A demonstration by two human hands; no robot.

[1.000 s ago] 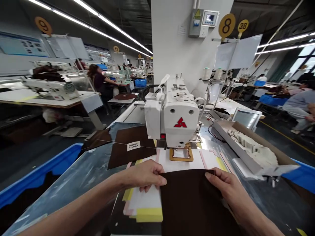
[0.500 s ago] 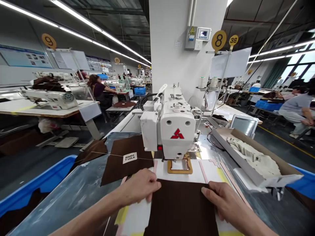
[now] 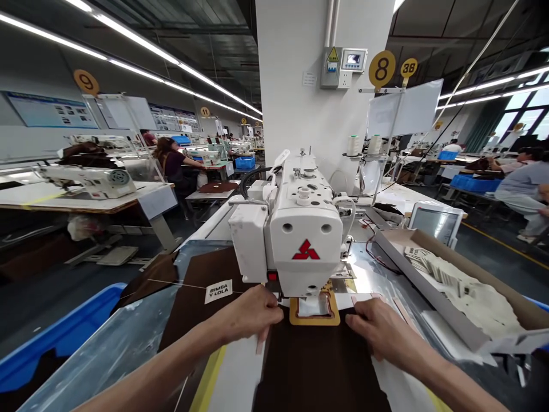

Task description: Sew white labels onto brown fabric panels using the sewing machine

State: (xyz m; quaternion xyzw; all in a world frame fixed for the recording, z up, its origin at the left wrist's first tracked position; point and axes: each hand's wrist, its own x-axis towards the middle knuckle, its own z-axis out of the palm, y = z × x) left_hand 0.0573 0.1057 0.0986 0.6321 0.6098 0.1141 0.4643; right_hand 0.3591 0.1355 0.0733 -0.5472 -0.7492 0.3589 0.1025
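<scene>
A dark brown fabric piece (image 3: 317, 366) lies on the white and yellow template (image 3: 234, 380) in front of the white sewing machine (image 3: 300, 240). My left hand (image 3: 249, 317) pinches its upper left corner, fingers closed. My right hand (image 3: 377, 332) presses its upper right corner with fingers curled down on the cloth. The fabric's top edge sits right below the tan clamp frame (image 3: 314, 313) under the machine head.
A finished brown piece with a white "BIMBA Y LOLA" label (image 3: 218, 290) lies left of the machine. A cardboard box of white labels (image 3: 450, 274) stands at right, with a touch screen (image 3: 433, 220) behind it. Blue bins (image 3: 64, 337) at left. Other people sit at nearby tables.
Both hands have slid the brown fabric forward along the template until its top edge reaches the clamp frame. My head has moved closer to the machine.
</scene>
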